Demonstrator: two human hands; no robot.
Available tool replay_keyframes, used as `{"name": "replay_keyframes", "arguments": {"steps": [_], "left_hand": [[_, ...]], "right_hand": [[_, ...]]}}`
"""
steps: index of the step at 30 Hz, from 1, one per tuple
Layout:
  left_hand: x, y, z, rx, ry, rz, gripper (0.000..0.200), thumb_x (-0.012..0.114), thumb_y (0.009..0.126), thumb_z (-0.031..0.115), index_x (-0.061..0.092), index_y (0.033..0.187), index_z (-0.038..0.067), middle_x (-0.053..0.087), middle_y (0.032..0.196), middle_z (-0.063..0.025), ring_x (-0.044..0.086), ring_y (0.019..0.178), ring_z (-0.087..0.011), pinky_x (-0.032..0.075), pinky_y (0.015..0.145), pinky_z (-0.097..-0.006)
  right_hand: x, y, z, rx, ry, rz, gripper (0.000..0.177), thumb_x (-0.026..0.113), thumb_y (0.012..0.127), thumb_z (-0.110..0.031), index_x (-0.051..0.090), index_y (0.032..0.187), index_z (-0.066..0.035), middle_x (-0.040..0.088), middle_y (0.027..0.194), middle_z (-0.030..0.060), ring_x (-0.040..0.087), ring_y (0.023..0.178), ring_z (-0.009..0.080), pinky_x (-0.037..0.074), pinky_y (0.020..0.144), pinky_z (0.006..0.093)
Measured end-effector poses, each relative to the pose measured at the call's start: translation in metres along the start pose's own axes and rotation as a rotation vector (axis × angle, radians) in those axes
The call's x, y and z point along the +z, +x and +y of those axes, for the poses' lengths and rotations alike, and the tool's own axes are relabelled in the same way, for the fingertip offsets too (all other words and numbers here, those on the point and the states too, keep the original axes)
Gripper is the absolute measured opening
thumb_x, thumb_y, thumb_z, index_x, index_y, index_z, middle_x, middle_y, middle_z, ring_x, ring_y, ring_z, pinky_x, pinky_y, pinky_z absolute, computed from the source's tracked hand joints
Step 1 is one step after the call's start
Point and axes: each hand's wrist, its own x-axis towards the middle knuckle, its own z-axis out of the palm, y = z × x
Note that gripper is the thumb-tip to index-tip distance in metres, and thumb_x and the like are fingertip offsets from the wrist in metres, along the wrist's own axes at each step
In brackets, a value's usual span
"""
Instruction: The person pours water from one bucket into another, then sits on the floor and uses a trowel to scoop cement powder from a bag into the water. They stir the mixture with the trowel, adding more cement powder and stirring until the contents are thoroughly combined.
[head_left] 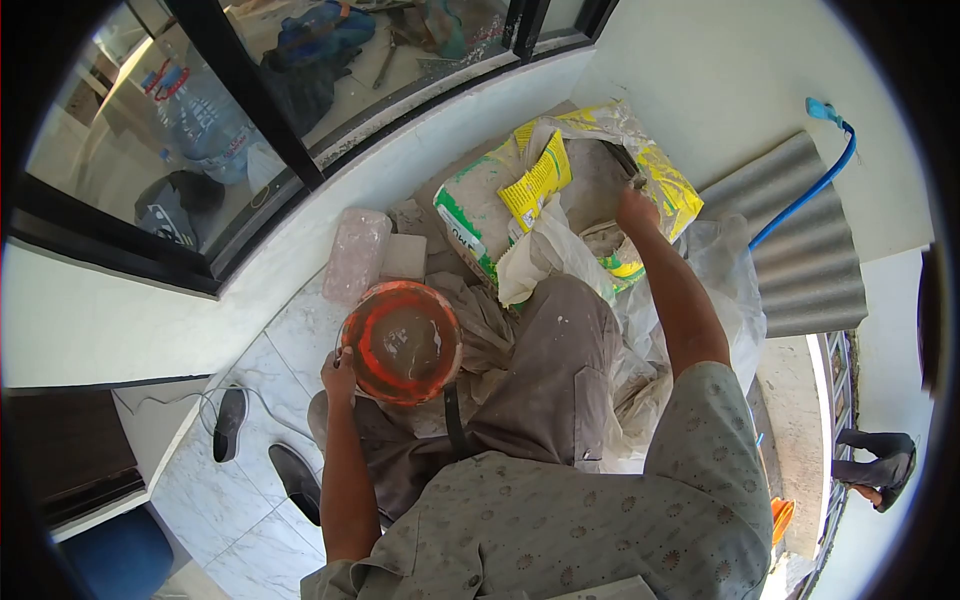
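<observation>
My left hand (340, 372) is closed on the left rim of an orange bucket (376, 372), which holds grey wet mix. At the upper right, my right hand (637, 207) is wrapped round the handle of a tool (632, 170), whose far part reaches into an open yellow, green and white bag (468, 200). Grey powder lies in the bag, and a torn yellow flap (537, 185) hangs over its middle. The tool's blade cannot be made out clearly.
Two pale blocks (357, 255) lie behind the bucket. Corrugated sheet (795, 240) and a blue hose (815, 188) are at right. Dark shoes (295, 480) stand on the tiles at lower left. A glass window runs along the upper left. Another person's legs (870, 462) show at far right.
</observation>
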Motion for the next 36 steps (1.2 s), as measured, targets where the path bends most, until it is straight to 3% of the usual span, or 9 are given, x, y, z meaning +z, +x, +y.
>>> {"name": "replay_keyframes", "arguments": {"steps": [6,9,13,17,18,21,25,28,36], "left_hand": [[0.005,0.008,0.005,-0.061,-0.028,-0.011,0.029,0.061,0.092,0.021,0.062,0.106,-0.004,0.061,0.086,-0.003,0.052,0.077,-0.0115,0.044,0.072,-0.0276],[0.003,0.002,0.007,-0.061,-0.021,-0.03,0.029,0.061,0.092,0.021,0.061,0.106,-0.004,0.06,0.086,-0.0029,0.052,0.076,-0.0113,0.043,0.071,-0.0276],[0.006,0.002,0.009,-0.032,-0.012,0.007,0.029,0.061,0.092,0.022,0.062,0.105,-0.004,0.059,0.083,-0.002,0.05,0.074,-0.0106,0.042,0.069,-0.0267],[0.006,0.003,0.006,-0.014,-0.002,-0.024,0.029,0.059,0.093,0.023,0.062,0.109,-0.002,0.059,0.085,0.0002,0.05,0.074,-0.0087,0.042,0.068,-0.0248],[0.004,0.006,0.0,-0.028,-0.011,-0.04,0.03,0.06,0.093,0.023,0.062,0.11,-0.002,0.059,0.086,-0.0005,0.051,0.075,-0.0092,0.042,0.069,-0.025],[0.006,0.006,0.004,-0.034,-0.03,-0.022,0.028,0.06,0.092,0.022,0.062,0.106,-0.002,0.058,0.082,-0.0008,0.05,0.073,-0.0095,0.042,0.069,-0.0263],[0.006,-0.003,0.015,-0.028,-0.038,-0.012,0.027,0.06,0.092,0.022,0.062,0.104,-0.002,0.057,0.081,-0.0004,0.049,0.073,-0.0093,0.042,0.068,-0.0265],[0.006,-0.001,0.014,-0.052,-0.055,-0.015,0.026,0.06,0.092,0.021,0.062,0.105,-0.002,0.057,0.082,-0.0006,0.049,0.073,-0.0094,0.042,0.069,-0.0265],[0.005,0.007,0.001,-0.057,-0.086,-0.046,0.028,0.06,0.093,0.022,0.061,0.11,0.0,0.056,0.081,0.0021,0.047,0.07,-0.0061,0.04,0.064,-0.0224]], "right_hand": [[-0.039,-0.035,0.024,-0.181,-0.135,0.037,0.03,0.054,0.082,-0.01,0.055,0.111,-0.003,0.065,0.096,0.0209,0.066,0.089,0.0373,0.054,0.074,0.0464],[-0.031,-0.031,0.026,-0.043,-0.055,0.303,0.028,0.054,0.081,-0.012,0.057,0.108,-0.003,0.065,0.092,0.0196,0.066,0.086,0.0377,0.053,0.072,0.0476],[0.012,0.005,0.005,0.056,0.031,0.078,0.028,0.05,0.085,-0.016,0.061,0.107,-0.002,0.065,0.104,0.0231,0.065,0.093,0.0388,0.052,0.077,0.0507],[0.039,0.041,0.058,-0.074,0.207,0.094,0.026,0.055,0.087,-0.024,0.063,0.1,-0.003,0.068,0.082,0.0214,0.068,0.067,0.0335,0.054,0.064,0.0476],[-0.021,-0.001,0.036,0.115,0.436,-0.218,0.027,0.058,0.088,-0.026,0.065,0.103,-0.005,0.065,0.068,0.0168,0.062,0.048,0.0275,0.053,0.05,0.0398],[-0.033,-0.04,0.05,0.042,0.674,-0.126,0.029,0.058,0.089,-0.026,0.064,0.11,-0.006,0.062,0.065,0.0128,0.055,0.038,0.0217,0.049,0.042,0.0318],[-0.008,-0.047,0.058,-0.083,0.184,0.319,0.035,0.049,0.093,-0.034,0.064,0.114,-0.011,0.068,0.092,0.0199,0.067,0.084,0.0356,0.053,0.074,0.0467],[-0.011,-0.044,0.037,0.048,0.271,0.079,0.038,0.044,0.093,-0.038,0.065,0.109,-0.011,0.065,0.106,0.0206,0.058,0.107,0.0389,0.045,0.09,0.0519],[0.01,-0.062,0.007,-0.098,0.513,-0.064,0.029,0.054,0.091,-0.029,0.065,0.094,-0.002,0.064,0.07,0.0184,0.062,0.049,0.0282,0.049,0.046,0.0392]]}}
